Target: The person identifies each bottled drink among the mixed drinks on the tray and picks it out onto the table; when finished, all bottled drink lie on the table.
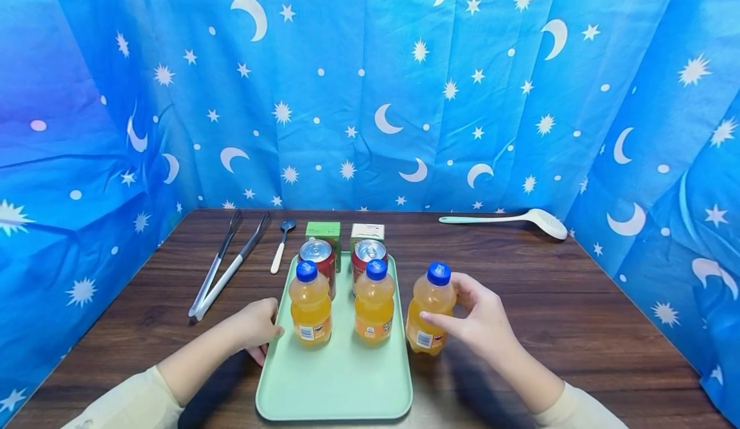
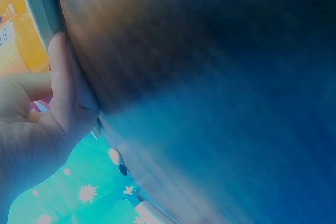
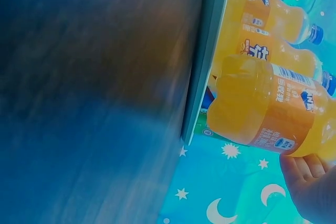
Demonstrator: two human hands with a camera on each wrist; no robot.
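My right hand [image 1: 482, 320] grips an orange soda bottle [image 1: 430, 313] with a blue cap, thumb in front, just right of the green tray [image 1: 335, 384]. In the right wrist view this bottle [image 3: 268, 106] is upright, its base off the table around rim height. At the tray's left edge, my left hand [image 1: 257, 326] holds the rim, thumb on top and other fingers partly hidden. Two matching bottles, a left one [image 1: 311, 307] and a right one [image 1: 374, 304], stand on the tray. Behind them are two red cans [image 1: 315, 250] [image 1: 370, 250].
Behind the cans stand a green box [image 1: 322, 228] and a white-topped box [image 1: 367, 230]. Metal tongs [image 1: 231, 265] and a small spoon [image 1: 280, 249] lie left of the tray. A pale slotted spoon [image 1: 509, 219] lies at the back right. Blue cloth [image 1: 370, 88] surrounds the table.
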